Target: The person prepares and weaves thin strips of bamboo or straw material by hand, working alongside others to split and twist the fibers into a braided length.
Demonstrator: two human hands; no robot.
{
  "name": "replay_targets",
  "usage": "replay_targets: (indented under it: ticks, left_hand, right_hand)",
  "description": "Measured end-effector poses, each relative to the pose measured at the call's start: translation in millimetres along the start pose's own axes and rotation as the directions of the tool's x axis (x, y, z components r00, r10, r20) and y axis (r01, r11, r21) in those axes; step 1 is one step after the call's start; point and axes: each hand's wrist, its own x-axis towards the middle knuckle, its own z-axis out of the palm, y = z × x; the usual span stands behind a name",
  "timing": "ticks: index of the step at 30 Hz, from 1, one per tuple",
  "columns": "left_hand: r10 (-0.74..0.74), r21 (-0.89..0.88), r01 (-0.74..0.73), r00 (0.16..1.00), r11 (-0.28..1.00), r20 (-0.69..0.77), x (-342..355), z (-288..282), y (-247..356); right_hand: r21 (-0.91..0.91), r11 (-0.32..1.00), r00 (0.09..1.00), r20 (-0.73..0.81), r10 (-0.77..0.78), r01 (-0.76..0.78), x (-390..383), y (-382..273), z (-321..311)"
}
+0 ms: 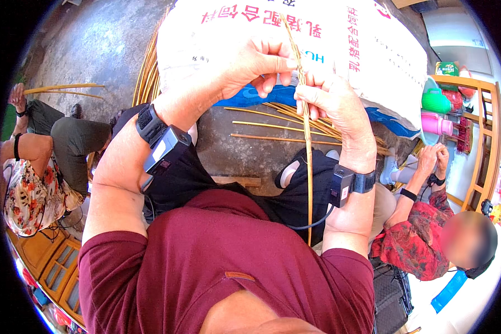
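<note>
A slim plait of yellowish-brown stalks (308, 150) runs upright between my hands. Its upper part looks twisted or braided, and its loose tail hangs down past my right wrist. With thumb and fingertips my left hand (267, 61) pinches the plait from the left, a little higher up. Just below, on the other side, my right hand (331, 103) closes its thumb and fingers on the same strand. Behind both hands spreads a large white printed sack (395, 61) with blue edging. Exactly how the stalks cross under my fingertips is hidden.
Loose stalks (284, 127) lie on the grey floor (222, 150) beneath the sack, and more (147, 67) lean at its left. One person (36, 195) sits at the left holding stalks, another (414, 239) at the right. A wooden rack (487, 133) stands behind the right one.
</note>
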Motion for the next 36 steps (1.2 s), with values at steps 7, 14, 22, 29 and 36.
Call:
replay_targets:
  ticks: [7, 14, 22, 29, 36]
  left_hand:
    - [0.045, -0.028, -0.046, 0.998, 0.999, -0.044, 2, -4, 0]
    - [0.018, -0.017, -0.018, 1.000, 1.000, -0.023, 0, 1, -3]
    - [-0.003, -0.026, 0.004, 1.000, 1.000, 0.014, 0, 3, -5]
    - [-0.032, -0.004, 0.032, 0.999, 0.999, 0.005, -1, 1, -6]
    - [0.028, -0.141, -0.020, 0.998, 0.990, 0.058, 4, -1, -10]
  right_hand:
    - [-0.059, 0.997, 0.994, 0.094, 0.054, -0.049, -1, 0, -2]
    - [-0.185, 0.981, 0.990, 0.114, 0.084, -0.062, -1, 4, 0]
    - [-0.032, 0.999, 1.000, -0.002, -0.001, 0.001, 2, 5, -1]
    - [-0.059, 0.998, 0.999, -0.040, -0.035, 0.032, 3, 2, 4]
    - [-0.043, 0.996, 0.989, -0.125, -0.084, 0.080, 9, 1, 7]
